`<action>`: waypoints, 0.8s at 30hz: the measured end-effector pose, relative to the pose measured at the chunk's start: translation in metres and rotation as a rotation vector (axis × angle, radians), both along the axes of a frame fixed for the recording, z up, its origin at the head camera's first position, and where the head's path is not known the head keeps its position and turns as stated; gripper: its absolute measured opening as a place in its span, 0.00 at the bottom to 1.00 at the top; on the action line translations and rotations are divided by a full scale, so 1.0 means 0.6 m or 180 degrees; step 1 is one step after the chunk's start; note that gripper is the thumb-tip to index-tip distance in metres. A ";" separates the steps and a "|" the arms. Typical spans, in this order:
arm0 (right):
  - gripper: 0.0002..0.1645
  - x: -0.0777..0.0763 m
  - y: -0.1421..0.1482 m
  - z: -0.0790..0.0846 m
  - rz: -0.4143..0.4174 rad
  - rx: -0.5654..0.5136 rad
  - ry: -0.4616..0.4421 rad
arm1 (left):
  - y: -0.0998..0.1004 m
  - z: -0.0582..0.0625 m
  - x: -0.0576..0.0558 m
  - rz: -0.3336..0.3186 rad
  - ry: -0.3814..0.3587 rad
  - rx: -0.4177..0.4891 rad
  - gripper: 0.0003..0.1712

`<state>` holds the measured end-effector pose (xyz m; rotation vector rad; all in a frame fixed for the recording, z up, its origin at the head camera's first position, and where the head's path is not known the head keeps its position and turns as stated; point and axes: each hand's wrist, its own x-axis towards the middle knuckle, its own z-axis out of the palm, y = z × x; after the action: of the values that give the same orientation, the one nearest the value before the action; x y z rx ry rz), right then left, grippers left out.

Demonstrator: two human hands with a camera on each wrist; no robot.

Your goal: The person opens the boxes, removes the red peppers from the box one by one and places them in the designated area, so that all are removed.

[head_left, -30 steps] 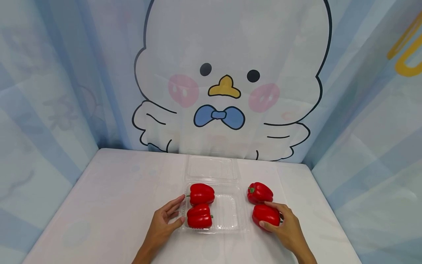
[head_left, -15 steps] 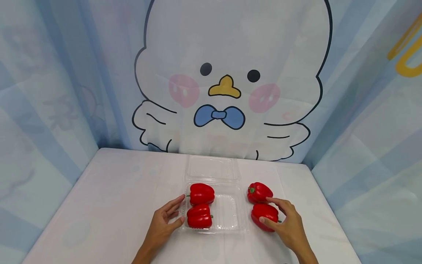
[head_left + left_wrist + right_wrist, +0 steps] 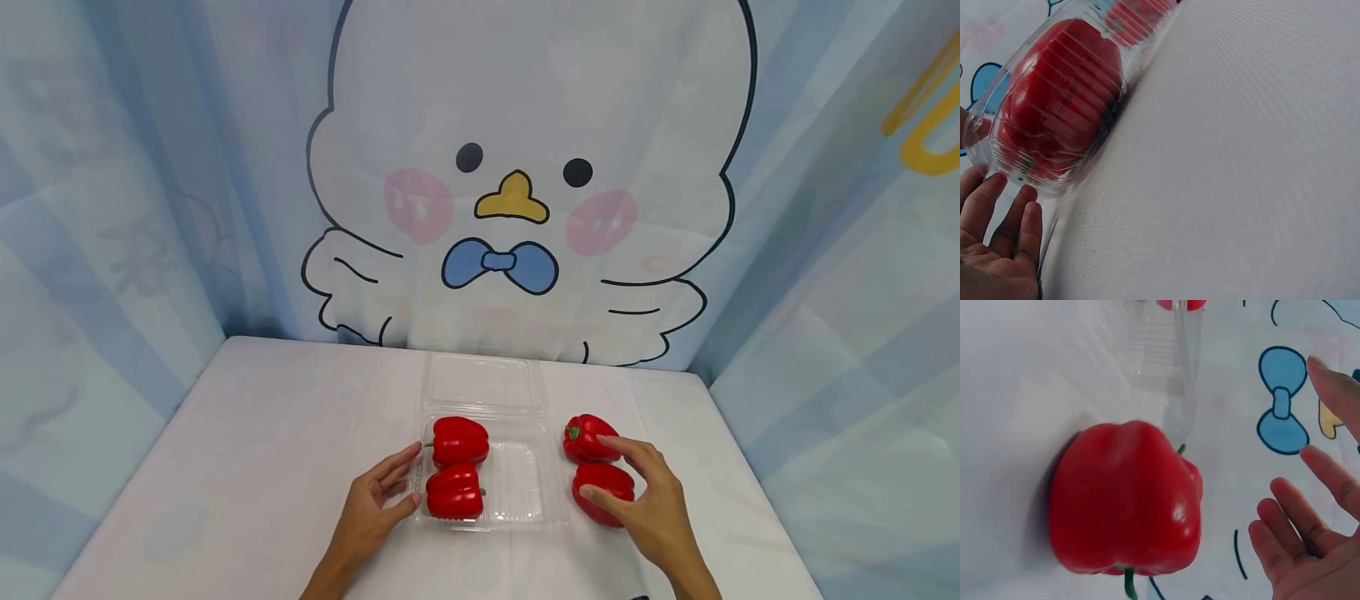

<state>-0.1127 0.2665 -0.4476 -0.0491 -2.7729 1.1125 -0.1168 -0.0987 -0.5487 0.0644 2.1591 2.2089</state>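
Observation:
A clear plastic clamshell container (image 3: 517, 523) lies with its lid (image 3: 480, 382) folded back. In its left half sit two red bell peppers, the rear one (image 3: 460, 442) and the front one (image 3: 454, 492). My left hand (image 3: 367, 508) is at the container's left side, its fingertips at the wall in the left wrist view. To the right of the container lie two more red bell peppers, one behind (image 3: 585, 450) and one in front (image 3: 603, 479). Above the front one, my right hand (image 3: 656, 504) has its fingers spread; the right wrist view shows them apart from that pepper (image 3: 1125, 500).
A white cloth covers the table (image 3: 247, 467). Behind it hangs a curtain (image 3: 517, 317) with a cartoon bird, and more curtain stands at both sides. A small dark object (image 3: 640, 597) shows at the bottom edge near my right wrist.
My right hand has come off the front right pepper, its fingers spreading and rising slightly. That pepper has shifted a little to the left. My left hand and the container have stayed in place.

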 end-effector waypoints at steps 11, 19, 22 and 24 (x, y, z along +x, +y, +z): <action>0.47 0.003 -0.043 0.004 0.0139 -0.0085 0.0075 | 0.000 -0.003 -0.001 0.0008 -0.0010 -0.0025 0.37; 0.43 0.009 -0.080 -0.008 0.0311 -0.0249 0.0167 | -0.001 -0.004 -0.002 0.0000 -0.0004 -0.0016 0.37; 0.42 0.011 -0.093 -0.013 0.0347 -0.0334 0.0121 | -0.001 -0.004 -0.001 0.0009 -0.0002 -0.0012 0.37; 0.41 0.013 -0.103 -0.015 0.0341 -0.0352 0.0058 | 0.000 -0.004 -0.001 0.0003 0.0017 -0.0024 0.37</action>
<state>-0.1049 0.2044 -0.4568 0.0976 -2.7242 1.2845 -0.1174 -0.0989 -0.5512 0.0691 2.1707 2.2035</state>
